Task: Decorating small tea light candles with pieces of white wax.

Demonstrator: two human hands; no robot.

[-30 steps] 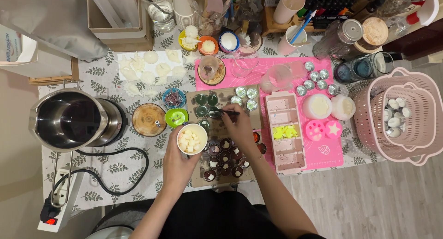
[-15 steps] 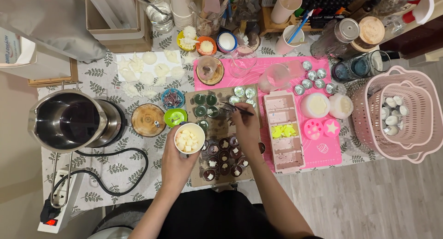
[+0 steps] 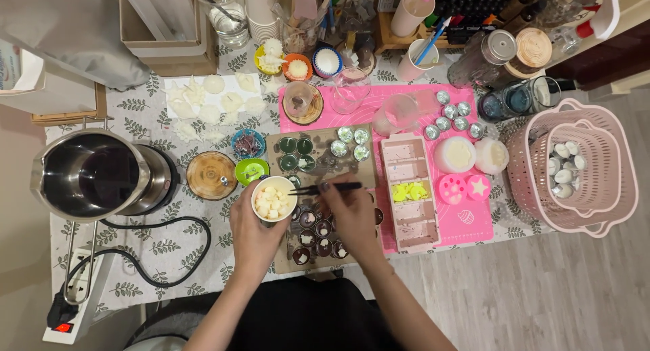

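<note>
gripping a light paper cup (image 3: 273,199) of wax chunks near the counter's front edge, the left hand (image 3: 249,232) wrapped its thin, crushable wall while the right hand's (image 3: 351,212) fingers pinched stiff tweezers (image 3: 325,187) mid-shaft.

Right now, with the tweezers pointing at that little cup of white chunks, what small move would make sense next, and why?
Probably dip the tweezers a little further into the paper cup and pinch one white chunk. Their tips sit at the cup's rim, the left hand holds the cup beside them, and the right hand grips them, apparently empty.
</note>
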